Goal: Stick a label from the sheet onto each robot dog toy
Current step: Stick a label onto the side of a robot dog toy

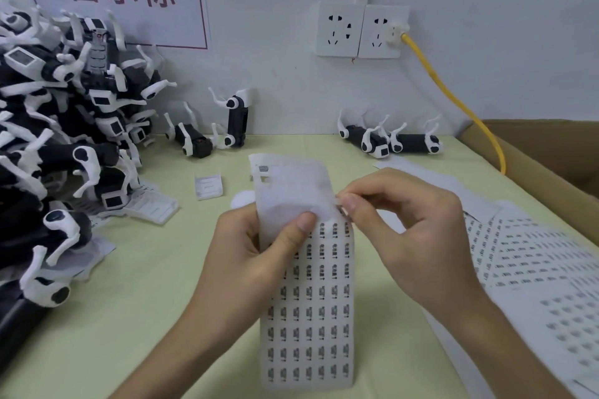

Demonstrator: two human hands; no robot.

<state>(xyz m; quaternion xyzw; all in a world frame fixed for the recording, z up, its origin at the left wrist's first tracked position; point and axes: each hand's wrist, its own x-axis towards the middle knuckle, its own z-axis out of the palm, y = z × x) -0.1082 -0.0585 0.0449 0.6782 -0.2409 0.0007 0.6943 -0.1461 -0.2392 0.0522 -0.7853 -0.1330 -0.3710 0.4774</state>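
Note:
A long white label sheet [308, 308] with rows of small black-printed labels hangs upright in front of me, its bare upper part bent back. My left hand [256, 256] grips the sheet, thumb pressed on its front. My right hand [398, 230] pinches a small label [341, 204] at the sheet's right edge between thumb and forefinger. A big heap of black-and-white robot dog toys [64, 126] fills the left of the table. Two more dogs [214, 129] lie near the wall, and another pair of dogs [389, 139] lies at the back right.
More label sheets [534, 269] spread over the right side of the green table [136, 285]. A cardboard box [551, 155] stands at the far right, with a yellow cable [453, 97] running from the wall socket [382, 31]. Loose white plastic covers [209, 185] lie mid-table.

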